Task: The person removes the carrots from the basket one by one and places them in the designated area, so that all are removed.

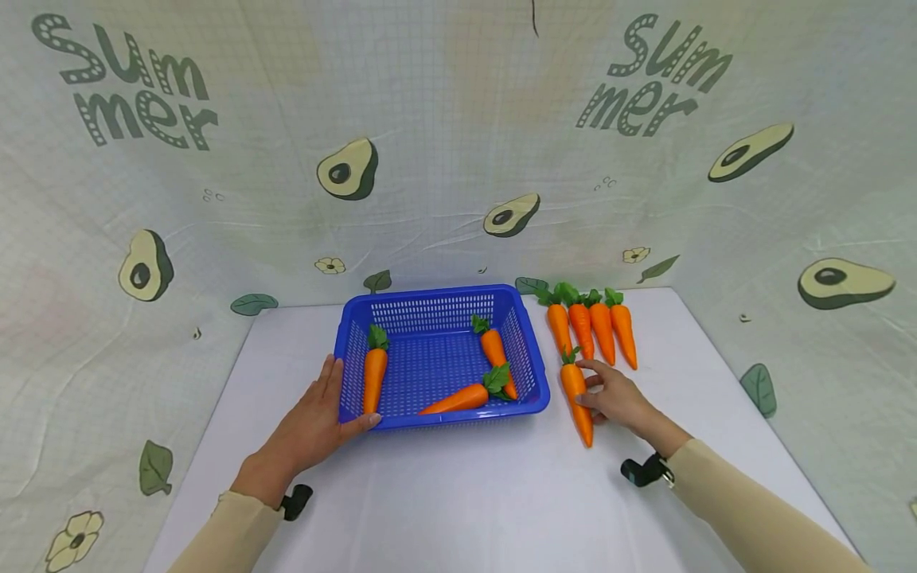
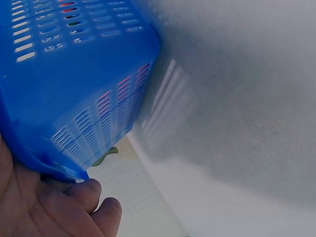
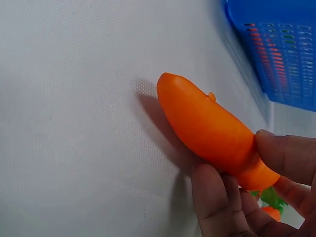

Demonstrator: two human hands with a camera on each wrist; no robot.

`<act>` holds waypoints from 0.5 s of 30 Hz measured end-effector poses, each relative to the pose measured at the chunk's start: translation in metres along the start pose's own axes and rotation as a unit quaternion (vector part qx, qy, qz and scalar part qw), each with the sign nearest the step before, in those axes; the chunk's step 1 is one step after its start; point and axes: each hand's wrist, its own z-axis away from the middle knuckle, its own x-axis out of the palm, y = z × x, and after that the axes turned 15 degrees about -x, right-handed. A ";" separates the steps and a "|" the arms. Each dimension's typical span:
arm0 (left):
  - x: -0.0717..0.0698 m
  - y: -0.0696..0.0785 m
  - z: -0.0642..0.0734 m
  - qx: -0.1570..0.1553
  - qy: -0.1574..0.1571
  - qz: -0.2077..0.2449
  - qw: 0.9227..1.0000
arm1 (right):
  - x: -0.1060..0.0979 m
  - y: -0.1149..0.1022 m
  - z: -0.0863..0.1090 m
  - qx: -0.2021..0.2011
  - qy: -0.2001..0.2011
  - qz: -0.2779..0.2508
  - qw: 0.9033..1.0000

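A blue plastic basket [image 1: 437,418] with slotted walls holds 3 carrots: one carrot [image 1: 375,378] at the left, one carrot [image 1: 462,398] near the front and one carrot [image 1: 494,350] at the right. My left hand [image 1: 311,422] rests against its front left corner, thumb over the front rim and fingers straight along the left side. Right of the basket, my right hand [image 1: 612,395] pinches another carrot [image 1: 576,402] between thumb and fingers. In the right wrist view that carrot [image 3: 207,123] points away from the fingertips, just over the cloth, its leafy top partly hidden.
Several more carrots [image 1: 602,330] lie side by side behind my right hand, leafy tops toward the back. The white table [image 1: 444,501] meets a printed cloth backdrop [image 1: 430,103] with avocados and lettering. Black wrist cameras [image 1: 642,471] sit below both wrists.
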 end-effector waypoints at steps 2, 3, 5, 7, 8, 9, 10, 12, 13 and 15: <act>0.000 0.000 0.000 0.001 0.001 -0.001 1.000 | 0.000 0.000 0.000 0.003 0.001 0.007 1.000; 0.000 0.000 0.000 0.001 0.001 -0.001 1.000 | -0.001 0.000 0.000 0.005 0.000 0.012 1.000; 0.000 0.000 0.000 0.003 0.005 -0.003 1.000 | -0.001 0.001 0.000 0.010 0.001 0.022 1.000; 0.000 0.000 0.000 0.006 0.011 -0.009 1.000 | -0.001 0.001 -0.001 0.013 0.002 0.031 0.999; -0.001 0.000 0.000 0.009 0.015 -0.014 1.000 | -0.001 0.002 -0.001 0.013 0.002 0.035 0.999; -0.001 0.000 0.000 0.012 0.019 -0.018 1.000 | 0.000 0.003 -0.001 0.013 0.003 0.038 0.999; -0.001 0.000 0.001 0.015 0.023 -0.022 0.999 | 0.000 0.003 -0.002 0.014 0.003 0.040 0.999; -0.001 0.000 0.001 0.021 0.028 -0.029 0.999 | 0.000 0.004 -0.002 0.014 0.003 0.045 0.999; -0.002 0.000 0.001 0.022 0.030 -0.032 0.999 | 0.000 0.004 -0.002 0.015 0.003 0.047 0.999; -0.002 0.000 0.001 0.025 0.031 -0.034 0.999 | 0.000 0.004 -0.002 0.017 0.004 0.049 0.999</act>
